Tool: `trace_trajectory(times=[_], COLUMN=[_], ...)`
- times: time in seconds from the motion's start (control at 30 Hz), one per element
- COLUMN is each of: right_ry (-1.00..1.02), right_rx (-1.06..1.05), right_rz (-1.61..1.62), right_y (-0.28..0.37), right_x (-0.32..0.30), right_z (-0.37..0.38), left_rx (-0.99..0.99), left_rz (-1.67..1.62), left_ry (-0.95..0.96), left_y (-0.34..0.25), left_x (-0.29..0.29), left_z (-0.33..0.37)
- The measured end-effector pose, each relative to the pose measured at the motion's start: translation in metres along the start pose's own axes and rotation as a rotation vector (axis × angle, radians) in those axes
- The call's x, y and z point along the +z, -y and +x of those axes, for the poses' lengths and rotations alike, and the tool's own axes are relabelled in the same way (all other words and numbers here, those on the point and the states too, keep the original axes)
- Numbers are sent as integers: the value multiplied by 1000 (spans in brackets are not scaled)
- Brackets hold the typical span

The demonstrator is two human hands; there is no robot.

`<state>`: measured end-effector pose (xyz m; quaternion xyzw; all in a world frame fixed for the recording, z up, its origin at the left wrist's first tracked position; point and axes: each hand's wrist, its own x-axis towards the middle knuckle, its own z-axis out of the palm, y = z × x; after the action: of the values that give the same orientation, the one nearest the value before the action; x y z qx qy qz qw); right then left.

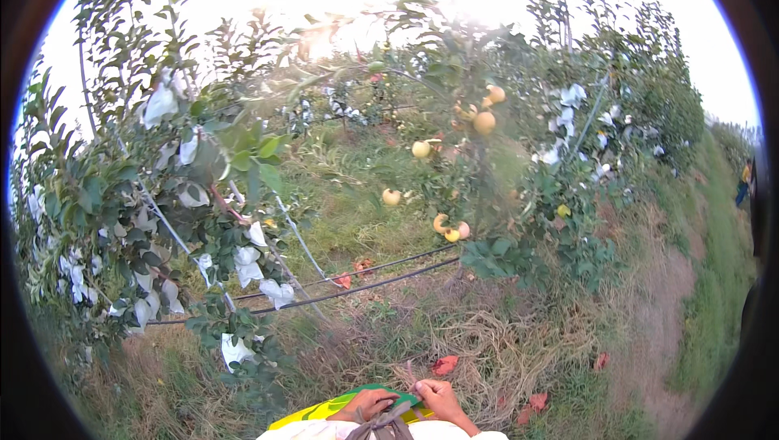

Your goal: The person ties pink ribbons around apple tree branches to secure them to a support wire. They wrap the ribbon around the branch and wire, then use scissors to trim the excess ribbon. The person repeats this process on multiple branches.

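At the bottom edge of the head view, the person's two hands meet over a yellow-and-green fabric pouch (341, 404) worn at the waist. The left hand (367, 404) rests on the pouch's green rim, fingers curled down onto the cloth. The right hand (442, 399) sits just beside it, its grip narrow, pinched on a thin pale strip or tie (411, 378) that sticks up between the two hands. A brown knotted strap (380, 424) hangs just below the hands, against pale clothing. What lies inside the pouch cannot be told; the opening is covered by the hands.

Beyond the hands the ground is dry straw-coloured grass (487, 343) with a few red fallen leaves (445, 364) scattered on it. Two dark irrigation hoses (381, 278) run side by side low across the grass, from the left tree toward the middle.

On the left stands a leafy fruit tree (162, 197) hung with many white paper fruit bags (247, 266), each closed around whatever it holds. In the middle, well apart from the hands, another tree carries bare yellow apples (484, 122), unbagged, with more white bags further right. At the far right edge a person in a yellow top (744, 180) stands on the grassy strip.
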<state>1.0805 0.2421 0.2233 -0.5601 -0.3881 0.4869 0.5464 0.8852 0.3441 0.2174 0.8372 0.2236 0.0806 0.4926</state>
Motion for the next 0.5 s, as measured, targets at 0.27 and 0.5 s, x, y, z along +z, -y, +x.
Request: trace_trajectory(times=[0.27, 0.5], right_ry=[-175, -285], right_rx=[81, 63], right_rz=[201, 276], right_y=[-3, -9], right_x=[-32, -52], right_z=[-31, -58], left_rx=[26, 59], left_rz=[15, -135], left_ry=[148, 182], left_y=[-29, -60], left_x=[25, 42], left_z=[23, 48])
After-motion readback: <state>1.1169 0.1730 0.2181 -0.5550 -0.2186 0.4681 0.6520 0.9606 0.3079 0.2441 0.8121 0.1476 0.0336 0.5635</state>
